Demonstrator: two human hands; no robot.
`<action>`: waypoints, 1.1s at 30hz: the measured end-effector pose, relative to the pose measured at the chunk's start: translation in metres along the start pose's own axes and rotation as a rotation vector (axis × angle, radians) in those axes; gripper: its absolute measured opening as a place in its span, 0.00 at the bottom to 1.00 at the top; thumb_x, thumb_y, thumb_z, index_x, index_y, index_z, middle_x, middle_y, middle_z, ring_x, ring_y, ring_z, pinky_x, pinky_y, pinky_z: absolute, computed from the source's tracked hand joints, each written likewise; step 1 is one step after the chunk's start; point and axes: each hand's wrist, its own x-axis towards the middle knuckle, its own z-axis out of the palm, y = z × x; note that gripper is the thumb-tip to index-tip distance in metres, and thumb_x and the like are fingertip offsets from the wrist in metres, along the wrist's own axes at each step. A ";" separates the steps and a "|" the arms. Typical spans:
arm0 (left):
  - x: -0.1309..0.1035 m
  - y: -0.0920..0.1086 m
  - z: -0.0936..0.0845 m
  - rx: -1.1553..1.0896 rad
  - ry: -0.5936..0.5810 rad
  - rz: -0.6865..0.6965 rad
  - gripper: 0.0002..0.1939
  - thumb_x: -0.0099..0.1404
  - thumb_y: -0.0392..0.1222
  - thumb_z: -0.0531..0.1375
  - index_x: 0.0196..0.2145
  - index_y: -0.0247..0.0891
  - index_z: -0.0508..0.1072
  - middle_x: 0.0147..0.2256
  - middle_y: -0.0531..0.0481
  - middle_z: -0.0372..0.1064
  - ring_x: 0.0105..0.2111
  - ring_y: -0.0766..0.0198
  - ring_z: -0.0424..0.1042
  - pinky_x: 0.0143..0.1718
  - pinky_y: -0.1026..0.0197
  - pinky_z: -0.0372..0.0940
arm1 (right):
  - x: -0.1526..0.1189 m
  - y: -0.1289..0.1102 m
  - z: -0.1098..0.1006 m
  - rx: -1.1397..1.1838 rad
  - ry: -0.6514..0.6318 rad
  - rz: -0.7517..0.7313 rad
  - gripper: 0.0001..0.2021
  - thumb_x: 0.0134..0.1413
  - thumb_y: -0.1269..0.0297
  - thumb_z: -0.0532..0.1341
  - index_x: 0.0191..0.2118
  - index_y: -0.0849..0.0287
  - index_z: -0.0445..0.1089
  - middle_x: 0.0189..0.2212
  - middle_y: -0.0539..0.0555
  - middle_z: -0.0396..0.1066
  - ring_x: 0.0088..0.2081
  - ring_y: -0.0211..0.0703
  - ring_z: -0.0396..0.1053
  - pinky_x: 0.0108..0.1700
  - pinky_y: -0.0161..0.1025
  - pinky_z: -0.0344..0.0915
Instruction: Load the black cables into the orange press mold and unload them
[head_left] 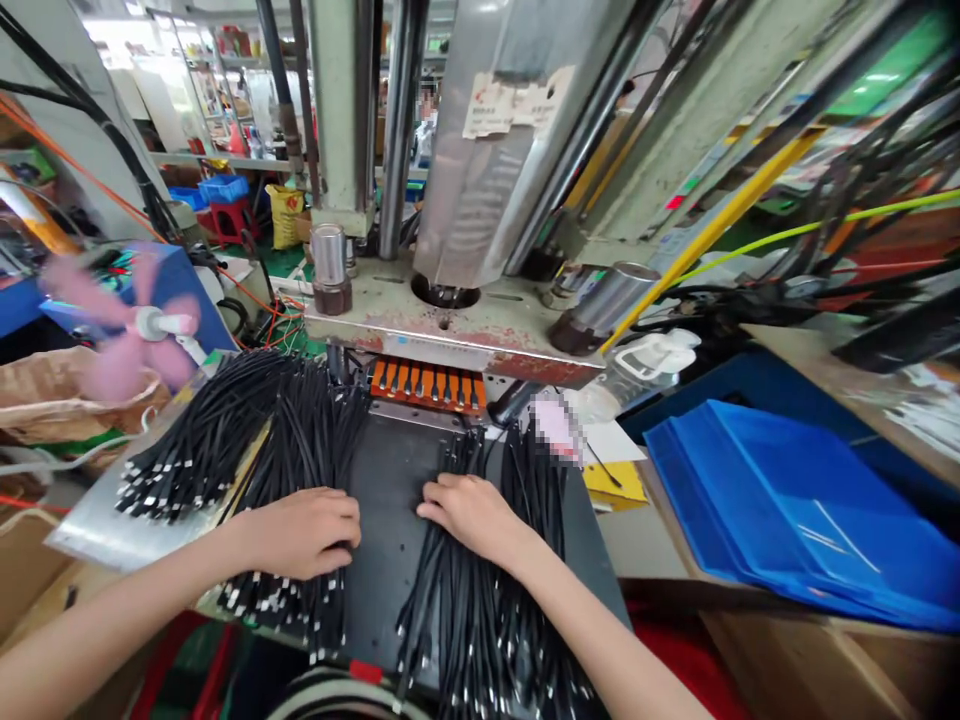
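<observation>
My left hand (307,533) rests on the left bundles of black cables (307,430), fingers bent toward the middle of the dark plate (386,500). On the right bundle of black cables (465,620) lies my right hand (469,508), its fingers curled over the left edge of that bundle. Whether either hand grips a cable is hidden under the fingers. Beyond the plate, an orange fixture (429,385) holds a row of several black cable ends beneath the press head (457,335).
A pink fan (154,323) stands at the left, near a metal sheet (97,520). Blue plastic folders (795,510) lie at the right, by a yellow piece (615,483) and a clear bottle (645,365). Metal columns (330,265) flank the press.
</observation>
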 end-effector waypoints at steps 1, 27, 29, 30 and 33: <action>0.006 -0.004 -0.002 -0.001 0.013 -0.020 0.04 0.64 0.38 0.59 0.36 0.40 0.73 0.35 0.52 0.69 0.38 0.64 0.69 0.46 0.61 0.59 | -0.005 0.001 0.003 -0.039 0.010 0.046 0.12 0.63 0.56 0.57 0.34 0.57 0.72 0.32 0.55 0.72 0.33 0.47 0.73 0.36 0.38 0.63; 0.068 -0.031 -0.042 -0.462 0.498 -0.263 0.09 0.69 0.43 0.50 0.43 0.38 0.64 0.32 0.52 0.67 0.32 0.66 0.67 0.36 0.64 0.62 | -0.017 -0.026 -0.017 0.992 0.586 0.101 0.14 0.66 0.60 0.51 0.32 0.58 0.67 0.26 0.49 0.69 0.25 0.35 0.67 0.31 0.31 0.62; 0.071 -0.013 -0.055 -0.537 0.491 -0.196 0.10 0.69 0.43 0.51 0.44 0.37 0.67 0.33 0.51 0.66 0.33 0.67 0.66 0.36 0.64 0.63 | -0.010 -0.038 -0.031 0.949 0.562 0.014 0.13 0.66 0.63 0.50 0.33 0.58 0.67 0.26 0.48 0.69 0.27 0.35 0.68 0.32 0.31 0.61; 0.073 -0.005 -0.061 -0.572 0.480 -0.173 0.11 0.69 0.43 0.51 0.42 0.36 0.69 0.32 0.51 0.66 0.32 0.67 0.66 0.35 0.65 0.63 | -0.007 -0.042 -0.037 0.941 0.561 -0.009 0.13 0.66 0.63 0.50 0.32 0.58 0.67 0.26 0.48 0.70 0.27 0.35 0.68 0.33 0.31 0.61; 0.079 0.011 -0.077 -0.689 0.473 -0.127 0.12 0.68 0.44 0.53 0.40 0.34 0.72 0.31 0.51 0.65 0.26 0.71 0.66 0.28 0.67 0.64 | -0.002 -0.047 -0.050 0.955 0.589 -0.016 0.13 0.66 0.64 0.50 0.31 0.58 0.65 0.25 0.47 0.69 0.26 0.35 0.66 0.32 0.31 0.60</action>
